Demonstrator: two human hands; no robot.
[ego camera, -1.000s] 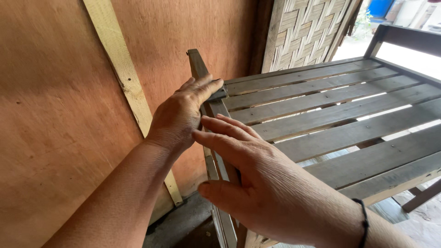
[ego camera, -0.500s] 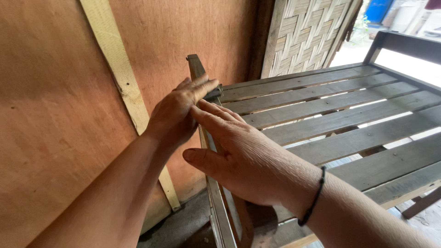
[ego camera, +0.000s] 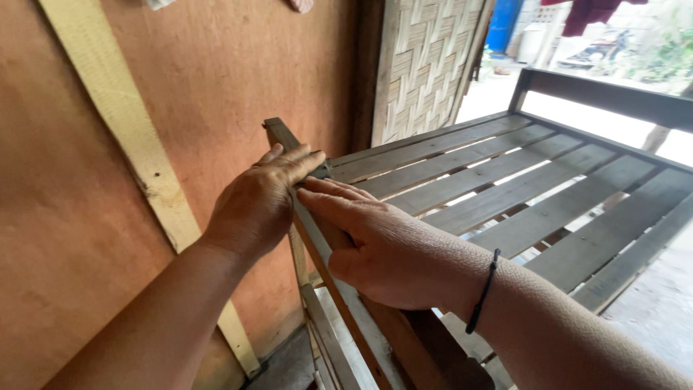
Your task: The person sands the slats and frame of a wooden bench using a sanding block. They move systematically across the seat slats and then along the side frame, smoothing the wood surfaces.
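Two hands on one wooden rail, nothing else in play. Going left to right: plywood wall (ego camera: 86, 238) fills the left, with a pale diagonal batten (ego camera: 123, 137) running down it. Next, left hand (ego camera: 256, 206) lies palm-down over the upright rail (ego camera: 278, 133) at the near-left edge of the slatted bench (ego camera: 505, 195), fingers together and curled over the top, tips pointing right. I can't see anything pinched under it. Right hand (ego camera: 382, 242) comes in just beside it, fingers (ego camera: 325, 198) straight and pressed together, tips touching the left hand's fingertips on the rail. Black cord band (ego camera: 482, 292) on that wrist.

Progress, my read: both hands are pressing or aligning the rail against the bench frame; no tool, nail or fastener visible, so I judge fixing isn't done, only positioning.

Hidden: the joint itself sits under both palms. Small dark part (ego camera: 321, 171) at the left fingertips, can't tell what it is. Rail's lower end cut off at the bottom edge. Woven mat panel (ego camera: 426, 65) far behind; bright yard far right is blown out.
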